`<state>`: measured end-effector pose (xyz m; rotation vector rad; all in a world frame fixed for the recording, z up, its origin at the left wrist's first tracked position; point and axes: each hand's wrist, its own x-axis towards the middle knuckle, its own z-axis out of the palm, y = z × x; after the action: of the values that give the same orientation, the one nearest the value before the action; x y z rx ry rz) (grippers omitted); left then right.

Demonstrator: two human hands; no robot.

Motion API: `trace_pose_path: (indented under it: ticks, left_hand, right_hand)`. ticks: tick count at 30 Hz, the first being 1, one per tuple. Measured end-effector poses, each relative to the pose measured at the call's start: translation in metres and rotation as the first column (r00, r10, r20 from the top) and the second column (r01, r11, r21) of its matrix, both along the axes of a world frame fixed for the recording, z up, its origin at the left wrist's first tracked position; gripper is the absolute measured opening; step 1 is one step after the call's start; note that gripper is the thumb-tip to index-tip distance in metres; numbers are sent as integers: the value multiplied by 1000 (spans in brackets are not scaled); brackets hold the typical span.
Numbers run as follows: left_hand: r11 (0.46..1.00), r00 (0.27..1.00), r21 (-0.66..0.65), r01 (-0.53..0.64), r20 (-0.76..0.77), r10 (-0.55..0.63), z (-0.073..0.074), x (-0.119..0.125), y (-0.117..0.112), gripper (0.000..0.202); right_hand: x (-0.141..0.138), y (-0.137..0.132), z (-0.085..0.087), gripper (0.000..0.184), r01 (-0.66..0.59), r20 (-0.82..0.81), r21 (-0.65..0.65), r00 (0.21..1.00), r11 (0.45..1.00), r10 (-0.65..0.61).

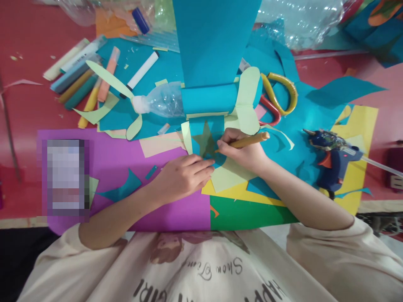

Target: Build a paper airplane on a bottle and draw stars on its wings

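Observation:
My right hand (237, 147) grips a yellow-brown marker (248, 140), its tip low at the right side of a brownish star (205, 140) on blue paper. My left hand (189, 174) lies flat, fingers stretched out and touching that paper's lower edge. Just above, a plastic bottle (165, 100) lies on its side, its body wrapped in blue paper (209, 100). Pale green blades (110, 77) spread from its cap end, and pale green rounded pieces (248, 94) stand at the other end. A long blue paper panel (217, 40) stretches away from the wrapped bottle.
Several markers (78, 75) lie at the upper left. Scissors with yellow and red handles (291, 102) rest right of the bottle. A blue hot glue gun (333, 163) lies at the right, its light lit. Purple paper (116, 151) is at the left, a blurred-out rectangular object (65, 176) on it.

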<state>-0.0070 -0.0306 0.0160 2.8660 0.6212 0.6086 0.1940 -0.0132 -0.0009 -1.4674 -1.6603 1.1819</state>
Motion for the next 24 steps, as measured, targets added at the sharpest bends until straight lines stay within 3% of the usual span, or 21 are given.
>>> trace_pose_path:
  ticks: [6, 11, 18, 24]
  left_hand:
    - [1000, 1000, -2, 13, 18, -13, 0, 0, 0, 28]
    - [1000, 1000, -8, 4, 18, -4, 0, 0, 0, 25]
    - [1000, 1000, -4, 4, 6, -4, 0, 0, 0, 26]
    - [1000, 1000, -10, -1, 10, 1, 1, 0, 0, 25]
  right_hand:
    - [1, 1, 6, 24, -100, 16, -45, 995, 994, 101]
    - [2, 1, 8, 25, -112, -16, -26, 994, 993, 112]
    - [0, 2, 3, 28, 111, -106, 50, 989, 992, -106]
    - [-1, 0, -2, 30, 116, -71, 58, 991, 992, -112]
